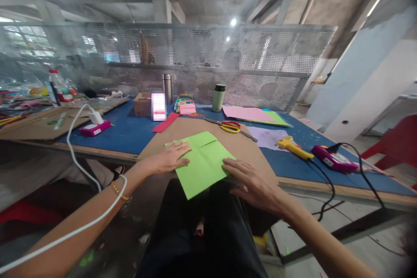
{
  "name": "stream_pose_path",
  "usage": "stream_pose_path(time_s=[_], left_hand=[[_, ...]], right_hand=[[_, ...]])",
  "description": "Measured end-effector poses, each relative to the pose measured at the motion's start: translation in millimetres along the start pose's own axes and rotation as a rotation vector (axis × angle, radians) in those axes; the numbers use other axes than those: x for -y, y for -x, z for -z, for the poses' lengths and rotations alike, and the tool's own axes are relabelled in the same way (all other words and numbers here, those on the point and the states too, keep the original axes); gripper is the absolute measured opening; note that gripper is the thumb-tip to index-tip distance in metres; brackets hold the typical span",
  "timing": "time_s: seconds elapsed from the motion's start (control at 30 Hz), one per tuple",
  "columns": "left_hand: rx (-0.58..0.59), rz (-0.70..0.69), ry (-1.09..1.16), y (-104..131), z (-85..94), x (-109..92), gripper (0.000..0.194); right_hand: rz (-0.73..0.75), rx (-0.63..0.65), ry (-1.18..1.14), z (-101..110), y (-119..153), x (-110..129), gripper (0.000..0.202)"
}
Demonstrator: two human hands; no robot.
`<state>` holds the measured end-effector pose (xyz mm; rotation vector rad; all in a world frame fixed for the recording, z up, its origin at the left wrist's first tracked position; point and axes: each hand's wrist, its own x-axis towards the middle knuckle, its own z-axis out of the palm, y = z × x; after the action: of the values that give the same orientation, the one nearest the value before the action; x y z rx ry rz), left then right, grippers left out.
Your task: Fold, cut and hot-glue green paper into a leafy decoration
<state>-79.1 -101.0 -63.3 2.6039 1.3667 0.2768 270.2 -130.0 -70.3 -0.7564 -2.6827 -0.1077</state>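
Observation:
A folded sheet of bright green paper (203,165) lies at the front edge of the table, its near corner jutting out above my lap. Creases run across it, with a short slit-like fold near the far corner. My left hand (174,156) rests flat on its left side, fingers stretched out. Along the right edge, my right hand (244,178) touches the paper with extended fingers, its thumb apart and lower down. Under the paper is a brown cardboard sheet (257,160). Beyond it lie scissors (230,127) with red and yellow handles.
A yellow glue gun (295,147) and a purple power strip (334,158) sit at right, with black cords. Pink paper (247,114) lies behind. A green bottle (218,97), steel flask (167,89) and cardboard box (142,104) stand at the back. A white cable (74,156) crosses my left forearm.

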Motion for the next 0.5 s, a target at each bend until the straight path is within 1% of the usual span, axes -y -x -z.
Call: stream_pose_path(time_s=[0.1,0.17,0.2,0.27,0.33,0.37,0.43,0.5], left_hand=[[0.041,-0.106,0.085,-22.8,6.4,23.9,0.050],[0.045,-0.152,0.126,-34.1,9.4,33.2,0.042],[0.040,-0.165,0.141,-37.3,10.0,35.8,0.040],[0.021,-0.174,0.163,-39.4,10.2,37.6,0.038],[0.013,-0.178,0.180,-38.0,10.2,36.8,0.037],[0.019,-0.179,0.186,-37.0,10.6,36.1,0.037],[0.045,-0.184,0.197,-36.0,12.1,35.6,0.037],[0.068,-0.201,0.216,-36.4,13.3,37.0,0.038]], right_hand=[[-0.020,0.004,-0.023,3.0,-8.8,20.7,0.044],[-0.009,0.016,-0.068,10.1,-17.8,23.0,0.035],[0.002,0.019,-0.109,13.5,-22.1,19.0,0.033],[0.031,0.033,-0.220,16.9,-29.3,3.9,0.036],[0.039,0.057,-0.333,14.9,-34.8,-13.2,0.045],[0.038,0.042,-0.375,12.4,-37.4,-19.7,0.043],[0.033,-0.045,-0.404,7.1,-43.2,-26.1,0.034],[-0.003,-0.138,-0.394,4.2,-50.8,-24.5,0.029]])
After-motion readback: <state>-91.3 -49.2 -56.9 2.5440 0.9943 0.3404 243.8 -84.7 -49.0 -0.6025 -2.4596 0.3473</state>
